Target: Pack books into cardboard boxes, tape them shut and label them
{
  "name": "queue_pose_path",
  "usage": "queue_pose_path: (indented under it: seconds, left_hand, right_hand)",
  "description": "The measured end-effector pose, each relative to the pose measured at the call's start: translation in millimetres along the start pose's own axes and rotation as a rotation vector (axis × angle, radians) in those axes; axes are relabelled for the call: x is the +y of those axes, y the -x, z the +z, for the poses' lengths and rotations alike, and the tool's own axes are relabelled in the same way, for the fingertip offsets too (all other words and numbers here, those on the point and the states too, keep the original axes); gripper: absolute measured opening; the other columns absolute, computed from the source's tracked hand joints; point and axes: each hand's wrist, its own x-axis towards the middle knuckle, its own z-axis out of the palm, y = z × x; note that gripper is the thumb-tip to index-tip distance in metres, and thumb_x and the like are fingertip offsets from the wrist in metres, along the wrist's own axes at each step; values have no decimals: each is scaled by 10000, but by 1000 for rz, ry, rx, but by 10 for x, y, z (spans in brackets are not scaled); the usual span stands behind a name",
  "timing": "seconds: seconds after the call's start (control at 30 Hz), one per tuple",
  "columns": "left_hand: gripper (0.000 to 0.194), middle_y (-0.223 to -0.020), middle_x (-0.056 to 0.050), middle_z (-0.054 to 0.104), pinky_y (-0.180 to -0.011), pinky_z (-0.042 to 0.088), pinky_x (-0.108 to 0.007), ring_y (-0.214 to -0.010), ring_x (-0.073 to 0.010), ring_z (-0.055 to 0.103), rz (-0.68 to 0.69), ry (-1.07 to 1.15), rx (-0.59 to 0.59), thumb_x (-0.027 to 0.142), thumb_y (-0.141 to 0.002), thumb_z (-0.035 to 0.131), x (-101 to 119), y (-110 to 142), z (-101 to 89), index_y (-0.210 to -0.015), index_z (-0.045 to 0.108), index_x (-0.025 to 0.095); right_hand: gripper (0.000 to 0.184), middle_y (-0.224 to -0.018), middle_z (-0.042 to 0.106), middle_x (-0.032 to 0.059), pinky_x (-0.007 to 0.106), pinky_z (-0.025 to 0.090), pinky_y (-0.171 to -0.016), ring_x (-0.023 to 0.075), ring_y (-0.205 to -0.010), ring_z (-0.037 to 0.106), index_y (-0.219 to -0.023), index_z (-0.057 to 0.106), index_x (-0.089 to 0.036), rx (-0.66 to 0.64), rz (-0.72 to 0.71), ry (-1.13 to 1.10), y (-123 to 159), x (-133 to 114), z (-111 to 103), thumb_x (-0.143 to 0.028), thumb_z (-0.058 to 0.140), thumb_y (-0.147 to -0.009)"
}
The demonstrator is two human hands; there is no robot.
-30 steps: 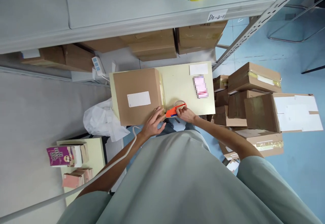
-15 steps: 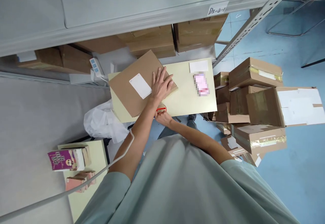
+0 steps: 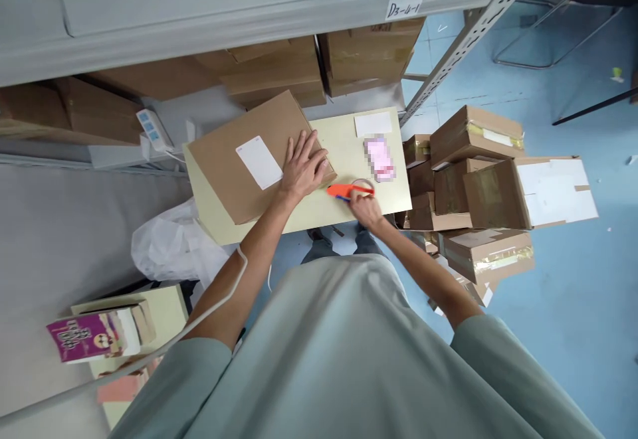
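A flat brown cardboard box point(image 3: 219, 153) with a white label point(image 3: 259, 162) lies at an angle on the cream table. My left hand point(image 3: 302, 168) rests flat on its right part, fingers spread. Just right of the box, my right hand point(image 3: 366, 208) is closed around a red tape dispenser point(image 3: 340, 190) with a blue part and a roll of tape. Its orange-red end points left, towards the box's near right corner. Whether tape runs between them I cannot tell. A blurred pink item point(image 3: 379, 158) and a white paper point(image 3: 373, 124) lie farther right on the tabletop.
A grey shelf point(image 3: 199, 34) overhangs the table's far side, with cardboard boxes point(image 3: 369, 54) beneath it. More cartons point(image 3: 498, 193) are stacked at the right. White plastic point(image 3: 169, 243) hangs at the left, near books point(image 3: 90, 336). A grey cable point(image 3: 189, 326) crosses my left arm.
My right hand has moved right, from under my left wrist to beside the box, bringing the dispenser into fuller view. My left hand stays on the box. The camera view has shifted slightly.
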Motion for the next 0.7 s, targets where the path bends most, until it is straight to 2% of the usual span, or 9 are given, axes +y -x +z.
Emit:
queue_pose_path:
  seconds: [0.07, 0.17, 0.37, 0.53, 0.7]
  left_hand:
    - [381, -1857, -40, 305, -1401, 65, -765, -1746, -394, 183, -1, 15, -3, 409, -1082, 489, 4, -9, 9, -1310, 744, 242]
    - [377, -1858, -38, 299, -1399, 69, -767, -1746, -395, 183, 2, 27, -7, 404, -1069, 500, 7, -9, 11, -1303, 748, 242]
    - [380, -1847, -60, 330, -1402, 129, -751, -1742, -386, 204, 29, 7, -30, 408, -1077, 491, 41, 97, -21, -1280, 760, 232]
    - [400, -1844, -70, 337, -1408, 173, -728, -1742, -372, 207, 97, 0, -99, 400, -1087, 473, 125, 290, -64, -1286, 773, 226]
    - [432, -1808, -84, 413, -1402, 244, -700, -1726, -343, 277, 169, 23, -192, 389, -1088, 469, 235, 602, -106, -1367, 767, 249]
  right_hand:
    - [555, -1025, 785, 295, 382, 567, -829, 320, -938, 795, -1482, 462, 46, 26, 124, 11, 17, 382, -35, -390, 253, -1209]
    - [582, -1070, 781, 299, 385, 544, -879, 327, -991, 792, -1468, 470, 38, 78, 137, 35, -81, 604, -109, -427, 228, -1215]
    - [514, -1149, 773, 301, 411, 504, -981, 324, -1051, 775, -1493, 440, 46, 111, 25, 66, -200, 553, -66, -339, 252, -1210]
    - [439, -1173, 763, 309, 432, 504, -1014, 329, -1068, 757, -1481, 458, 49, 77, -99, 105, -18, 537, 67, -201, 264, -1177]
    - [419, -1157, 763, 297, 452, 521, -1022, 315, -1044, 765, -1492, 460, 50, 43, -260, 91, 165, 309, 191, -118, 318, -1136]
